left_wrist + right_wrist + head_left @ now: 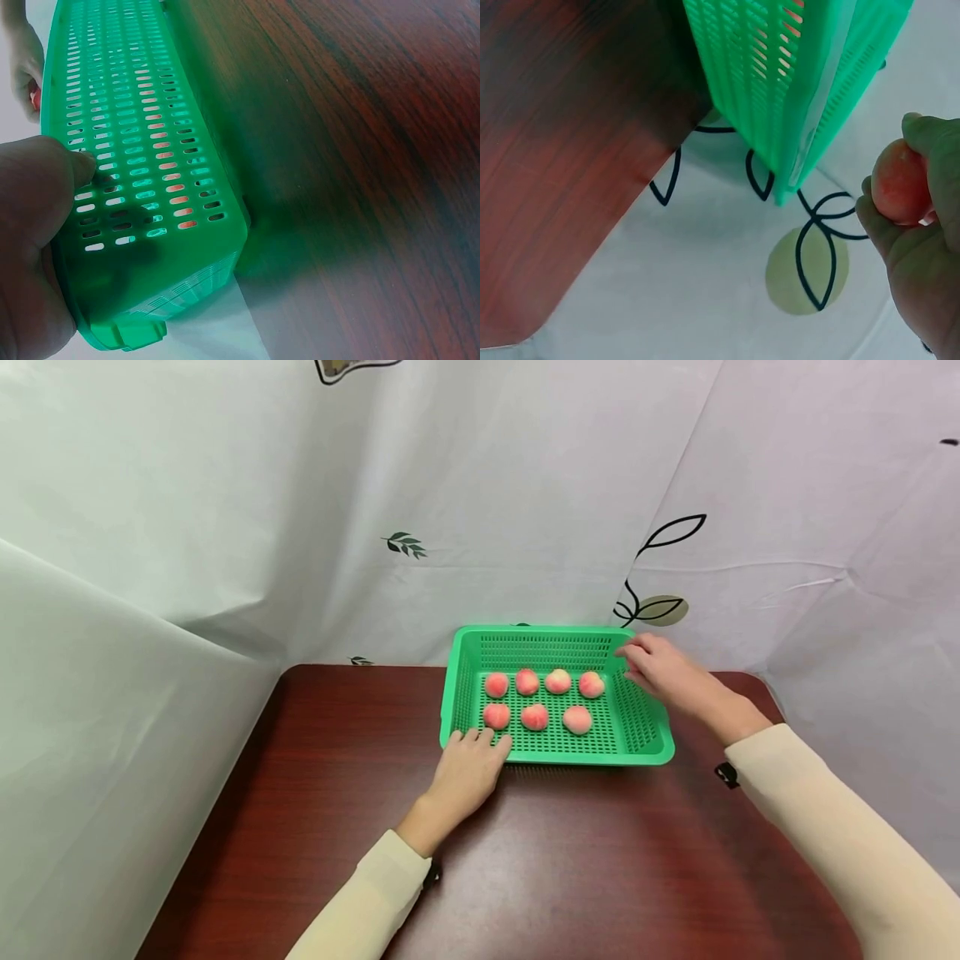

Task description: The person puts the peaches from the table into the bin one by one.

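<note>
A green perforated plastic basket (pixel 555 759) stands at the table's far side, with several pink-red peaches (pixel 577 720) lying in two loose rows on its floor. My left hand (pixel 465 772) grips the basket's near rim at the left corner, fingers over the edge; in the left wrist view its thumb (pixel 82 166) presses the outer wall. Over the basket's right end hovers my right hand (pixel 667 675). The right wrist view shows it pinching a peach (pixel 900 182) between thumb and fingers; the hand hides this fruit in the head view.
The dark red-brown wooden table (pixel 585 860) stretches toward me from the basket. White cloth (pixel 510 493) with leaf prints hangs behind the basket and along both sides. Near the right cuff a small black object (pixel 727 774) shows.
</note>
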Demonstrator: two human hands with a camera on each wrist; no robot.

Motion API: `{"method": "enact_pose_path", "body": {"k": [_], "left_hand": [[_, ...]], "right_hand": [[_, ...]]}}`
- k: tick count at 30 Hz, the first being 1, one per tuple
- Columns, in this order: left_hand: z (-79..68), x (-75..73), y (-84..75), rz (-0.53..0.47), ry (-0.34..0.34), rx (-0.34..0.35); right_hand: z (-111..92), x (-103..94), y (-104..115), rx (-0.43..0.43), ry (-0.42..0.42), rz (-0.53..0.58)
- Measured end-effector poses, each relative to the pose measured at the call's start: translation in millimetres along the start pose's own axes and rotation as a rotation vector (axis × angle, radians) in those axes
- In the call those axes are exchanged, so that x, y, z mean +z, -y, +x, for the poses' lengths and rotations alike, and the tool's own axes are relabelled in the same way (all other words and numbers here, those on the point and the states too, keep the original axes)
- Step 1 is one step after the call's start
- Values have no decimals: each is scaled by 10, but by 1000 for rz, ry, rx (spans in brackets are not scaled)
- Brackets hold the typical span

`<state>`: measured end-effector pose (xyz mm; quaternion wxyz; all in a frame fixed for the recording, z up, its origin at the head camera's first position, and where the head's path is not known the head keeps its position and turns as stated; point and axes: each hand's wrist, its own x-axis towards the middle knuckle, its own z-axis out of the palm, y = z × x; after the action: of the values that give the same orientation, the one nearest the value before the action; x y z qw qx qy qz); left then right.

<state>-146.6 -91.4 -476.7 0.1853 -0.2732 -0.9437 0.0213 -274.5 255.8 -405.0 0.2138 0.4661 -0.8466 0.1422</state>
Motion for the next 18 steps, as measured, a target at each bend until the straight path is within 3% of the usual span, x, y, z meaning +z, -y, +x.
{"method": "enact_pose_path", "body": {"k": [11, 18], "left_hand": [[-14, 11, 18, 6, 5, -2], [-5, 8, 15, 20, -13, 6]], "right_hand": [[84, 5, 111, 144, 254, -12], [156, 8, 167, 192, 379, 27]]}}
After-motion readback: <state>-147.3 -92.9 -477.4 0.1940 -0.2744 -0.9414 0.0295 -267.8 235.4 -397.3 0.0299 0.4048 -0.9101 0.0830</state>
